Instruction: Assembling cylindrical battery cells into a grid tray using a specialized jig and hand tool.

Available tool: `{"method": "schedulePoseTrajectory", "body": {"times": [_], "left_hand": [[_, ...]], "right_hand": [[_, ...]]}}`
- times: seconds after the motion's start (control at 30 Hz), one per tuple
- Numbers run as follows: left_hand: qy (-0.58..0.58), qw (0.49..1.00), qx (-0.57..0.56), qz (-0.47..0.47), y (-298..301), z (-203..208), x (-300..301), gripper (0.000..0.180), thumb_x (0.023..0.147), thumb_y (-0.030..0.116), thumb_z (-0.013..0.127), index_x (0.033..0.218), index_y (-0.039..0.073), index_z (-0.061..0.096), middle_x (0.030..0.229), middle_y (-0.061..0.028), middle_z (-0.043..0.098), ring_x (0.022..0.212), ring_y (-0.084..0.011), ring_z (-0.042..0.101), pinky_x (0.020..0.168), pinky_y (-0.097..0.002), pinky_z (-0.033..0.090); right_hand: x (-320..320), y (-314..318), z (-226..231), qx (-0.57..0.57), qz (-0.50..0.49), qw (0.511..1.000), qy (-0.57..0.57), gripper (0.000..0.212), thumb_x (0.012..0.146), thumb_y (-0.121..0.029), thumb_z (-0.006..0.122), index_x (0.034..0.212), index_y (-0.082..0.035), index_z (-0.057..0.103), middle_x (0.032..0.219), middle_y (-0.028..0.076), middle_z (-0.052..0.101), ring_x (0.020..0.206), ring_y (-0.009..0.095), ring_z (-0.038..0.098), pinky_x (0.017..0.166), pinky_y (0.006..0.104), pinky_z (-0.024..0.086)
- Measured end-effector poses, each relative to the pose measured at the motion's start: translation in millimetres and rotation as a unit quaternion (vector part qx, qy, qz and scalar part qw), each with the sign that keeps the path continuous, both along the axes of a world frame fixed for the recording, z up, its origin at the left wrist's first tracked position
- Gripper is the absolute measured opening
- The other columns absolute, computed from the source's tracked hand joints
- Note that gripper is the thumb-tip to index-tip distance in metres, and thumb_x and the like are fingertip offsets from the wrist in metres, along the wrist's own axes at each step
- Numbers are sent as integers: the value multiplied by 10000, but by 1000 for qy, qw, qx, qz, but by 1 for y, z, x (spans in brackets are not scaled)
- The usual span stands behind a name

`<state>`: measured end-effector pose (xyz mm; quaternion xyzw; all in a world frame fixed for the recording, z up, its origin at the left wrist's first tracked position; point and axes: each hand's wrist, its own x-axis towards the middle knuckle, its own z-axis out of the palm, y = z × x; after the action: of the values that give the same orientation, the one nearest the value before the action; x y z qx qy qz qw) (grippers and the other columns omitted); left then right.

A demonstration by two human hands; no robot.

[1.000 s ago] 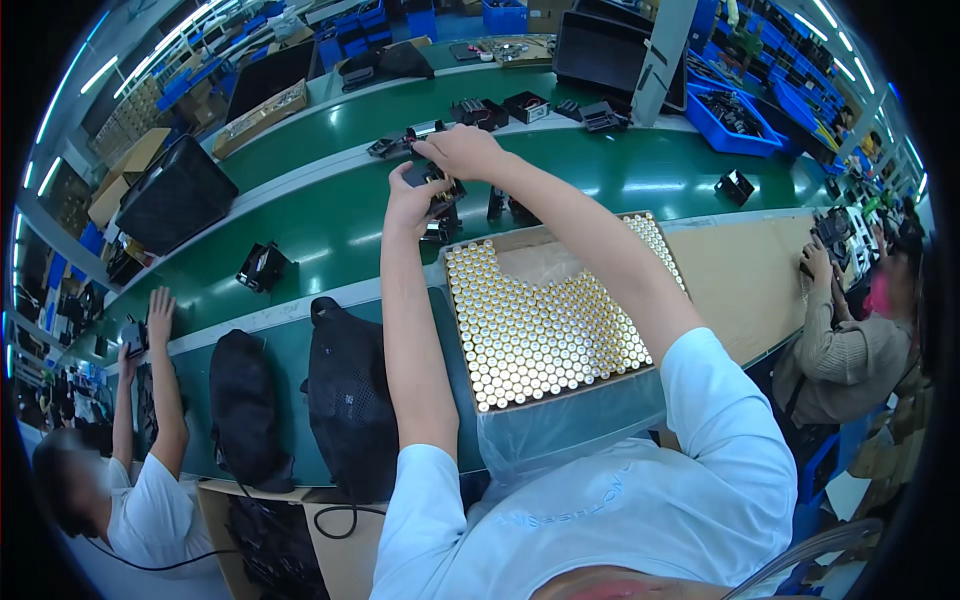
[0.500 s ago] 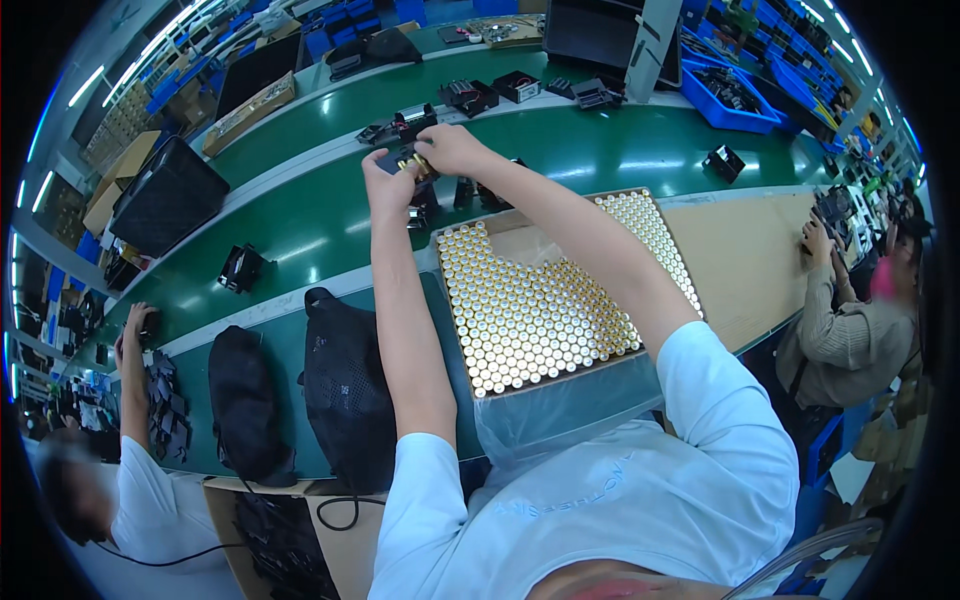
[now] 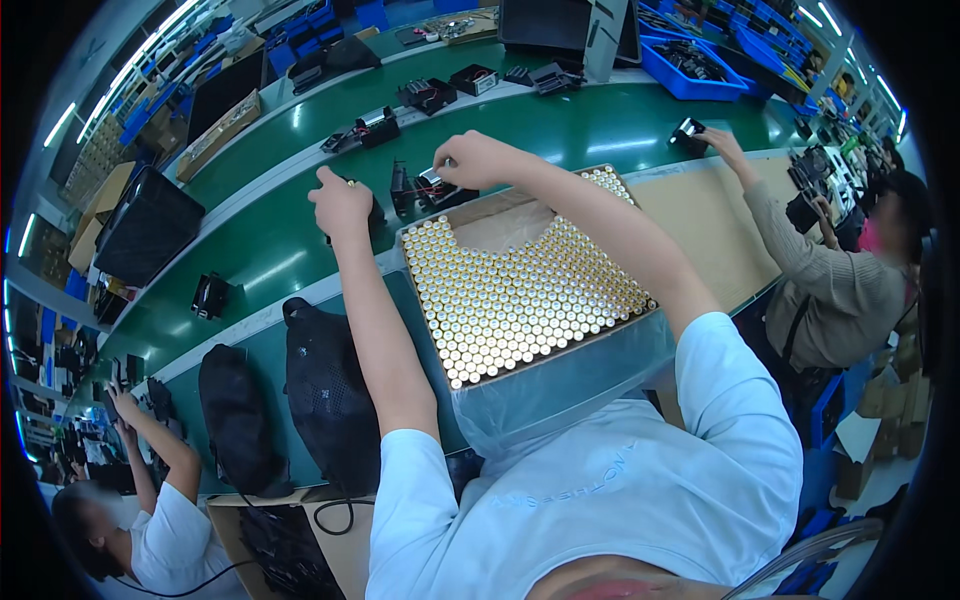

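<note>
My left hand (image 3: 342,207) is closed round a black plastic housing (image 3: 377,214), mostly hidden behind the fingers, over the green conveyor belt. A small gold battery end (image 3: 351,184) shows by its fingertips. My right hand (image 3: 478,160) has its fingers curled together beside another open black housing (image 3: 404,190) with a shiny silver part (image 3: 431,178) in or on it. Whether those fingertips grip anything is too small to tell. Below my right forearm lies a carton of upright batteries (image 3: 520,300), packed in rows, with a bare patch at its far side.
More black housings (image 3: 375,125) line the ledge beyond the belt. Two black bags (image 3: 335,390) lie left of the carton. At right, a co-worker's hand (image 3: 718,140) touches a black housing (image 3: 688,135) near a blue bin (image 3: 690,70). Another co-worker (image 3: 150,500) sits at lower left.
My hands, together before, have come apart: the left moved left and nearer, the right now hovers at the open housing. The right co-worker has reached onto the belt. The whole view has shifted slightly.
</note>
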<state>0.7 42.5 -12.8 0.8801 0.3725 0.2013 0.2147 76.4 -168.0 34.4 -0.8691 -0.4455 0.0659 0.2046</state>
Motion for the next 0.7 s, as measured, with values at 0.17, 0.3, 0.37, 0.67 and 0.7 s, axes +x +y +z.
{"method": "schedulePoseTrajectory", "body": {"times": [0.17, 0.3, 0.37, 0.67, 0.7], "left_hand": [[-60, 941, 330, 52, 8, -26, 8, 475, 832, 123, 583, 1287, 50, 465, 1125, -271, 551, 969, -420, 608, 865, -475, 499], [-99, 971, 96, -195, 12, -31, 19, 462, 827, 122, 574, 1282, 73, 508, 1121, -247, 564, 960, -416, 598, 884, -478, 477], [-109, 957, 14, -267, 15, -34, 24, 459, 826, 122, 572, 1280, 80, 523, 1120, -239, 568, 957, -414, 595, 891, -480, 470], [42, 965, 247, -74, -1, -28, 16, 372, 822, 170, 548, 1165, 31, 589, 1095, -236, 621, 966, -345, 611, 831, -387, 474], [42, 965, 248, -72, 1, -24, 12, 372, 822, 170, 548, 1165, 31, 589, 1095, -236, 621, 966, -345, 611, 831, -387, 474]], "right_hand": [[-19, -28, -8, 32, 27, 999, 27, 244, 845, -160, 549, 947, -12, 714, 832, 105, 703, 690, 237, 635, 666, 332, 503], [-32, -44, -7, 24, 23, 999, 42, 240, 848, -163, 555, 940, -11, 717, 838, 104, 704, 687, 232, 632, 666, 326, 500], [-35, -49, -6, 21, 28, 998, 47, 239, 849, -164, 557, 938, -11, 718, 840, 103, 705, 686, 231, 631, 666, 324, 499], [-33, -52, -17, -26, 18, 993, 110, 248, 857, -164, 556, 972, -12, 715, 839, 90, 704, 650, 184, 593, 629, 298, 472], [-35, -51, -15, -25, 21, 993, 110, 248, 857, -164, 556, 972, -12, 715, 839, 90, 704, 650, 184, 593, 629, 298, 472]]}}
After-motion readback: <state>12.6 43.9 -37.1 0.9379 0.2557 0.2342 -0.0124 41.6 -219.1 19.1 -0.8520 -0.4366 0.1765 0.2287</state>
